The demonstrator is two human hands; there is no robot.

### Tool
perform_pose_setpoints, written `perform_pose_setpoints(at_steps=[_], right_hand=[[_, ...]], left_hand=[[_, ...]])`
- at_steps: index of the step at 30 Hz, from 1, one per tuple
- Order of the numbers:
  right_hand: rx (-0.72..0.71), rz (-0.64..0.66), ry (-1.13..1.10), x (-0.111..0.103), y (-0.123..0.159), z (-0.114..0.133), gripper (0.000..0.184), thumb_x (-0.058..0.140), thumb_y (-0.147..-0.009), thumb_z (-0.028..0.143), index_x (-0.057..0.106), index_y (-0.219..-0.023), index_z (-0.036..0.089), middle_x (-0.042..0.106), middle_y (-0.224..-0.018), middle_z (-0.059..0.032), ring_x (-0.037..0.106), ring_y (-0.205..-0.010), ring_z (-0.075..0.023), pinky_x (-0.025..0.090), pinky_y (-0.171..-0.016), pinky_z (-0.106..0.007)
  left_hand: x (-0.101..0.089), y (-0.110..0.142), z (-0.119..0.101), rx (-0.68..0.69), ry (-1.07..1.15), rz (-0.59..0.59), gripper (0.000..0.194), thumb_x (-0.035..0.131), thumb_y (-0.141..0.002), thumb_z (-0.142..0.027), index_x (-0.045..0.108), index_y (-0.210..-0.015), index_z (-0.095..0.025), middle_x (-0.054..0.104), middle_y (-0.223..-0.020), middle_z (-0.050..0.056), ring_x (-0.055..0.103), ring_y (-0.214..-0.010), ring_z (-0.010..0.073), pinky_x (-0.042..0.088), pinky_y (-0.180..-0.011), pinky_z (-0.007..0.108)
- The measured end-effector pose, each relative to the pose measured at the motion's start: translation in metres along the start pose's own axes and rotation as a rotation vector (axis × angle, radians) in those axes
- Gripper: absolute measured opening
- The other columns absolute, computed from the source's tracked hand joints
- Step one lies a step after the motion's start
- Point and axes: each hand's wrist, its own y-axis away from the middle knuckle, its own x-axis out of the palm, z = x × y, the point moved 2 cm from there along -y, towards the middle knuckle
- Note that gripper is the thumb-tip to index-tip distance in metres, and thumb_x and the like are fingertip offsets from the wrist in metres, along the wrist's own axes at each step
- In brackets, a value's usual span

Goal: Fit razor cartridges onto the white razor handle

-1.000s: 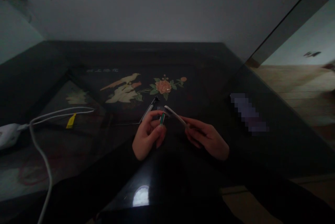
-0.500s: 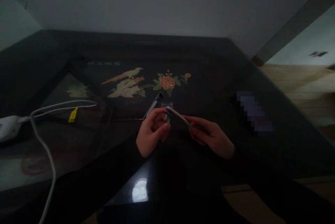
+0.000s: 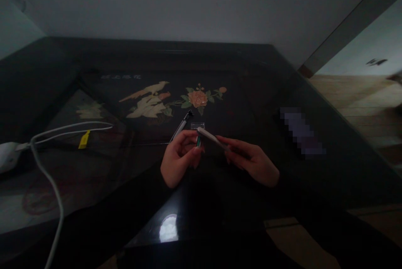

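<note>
My left hand is closed, thumb and fingers pinching a small green-and-white piece too dim to name. My right hand is closed on the lower end of a slim pale bar. The bar slants up to the left, and its upper end meets the top of the small piece at my left fingertips. Just beyond the hands lies a small clear plastic case. Left of it, a thin silver-and-black stick rests on the dark table, partly behind my left hand.
The glossy dark table bears a bird-and-flower picture. At left are a white charger, its looping white cable and a yellow tag. A blurred-out oblong thing lies at right. A wall stands behind.
The whole view has shifted slightly, so everything appears a little further left. The pale bar has turned a little, showing more of its broad side; both hands keep their hold.
</note>
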Motion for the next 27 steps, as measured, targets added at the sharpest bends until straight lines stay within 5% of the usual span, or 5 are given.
perform_pose_setpoints(at_steps=[5, 10, 27], right_hand=[[-0.04, -0.007, 0.03, -0.0002, 0.0001, 0.0003, 0.039, 0.052, -0.089, 0.031, 0.056, -0.128, 0.026, 0.069, -0.107, -0.0038, 0.064, -0.084, -0.0152, 0.051, -0.079, -0.03], [-0.099, 0.019, 0.026, 0.0015, 0.0026, 0.0012, 0.037, 0.053, -0.089, 0.03, 0.058, -0.126, 0.028, 0.061, -0.127, -0.0033, 0.058, -0.114, -0.0208, 0.045, -0.099, -0.039], [-0.111, -0.065, 0.12, 0.0002, 0.0008, -0.0044, 0.037, 0.053, -0.089, 0.029, 0.058, -0.126, 0.028, 0.065, -0.121, -0.0036, 0.063, -0.106, -0.0218, 0.049, -0.094, -0.038]], left_hand=[[-0.0006, 0.0001, -0.0006, -0.029, -0.01, -0.002, 0.042, 0.076, -0.068, -0.042, 0.057, -0.095, -0.015, 0.061, -0.072, -0.001, 0.047, -0.039, 0.0033, 0.034, -0.035, 0.015], [-0.0003, -0.0003, -0.001, -0.051, -0.004, -0.027, 0.046, 0.077, -0.066, -0.04, 0.058, -0.098, -0.013, 0.062, -0.071, -0.001, 0.045, -0.038, 0.0026, 0.034, -0.036, 0.015], [-0.0026, -0.0014, 0.0021, -0.035, 0.015, -0.016, 0.04, 0.08, -0.063, -0.033, 0.06, -0.093, -0.015, 0.058, -0.068, -0.002, 0.048, -0.046, 0.0046, 0.037, -0.037, 0.013]])
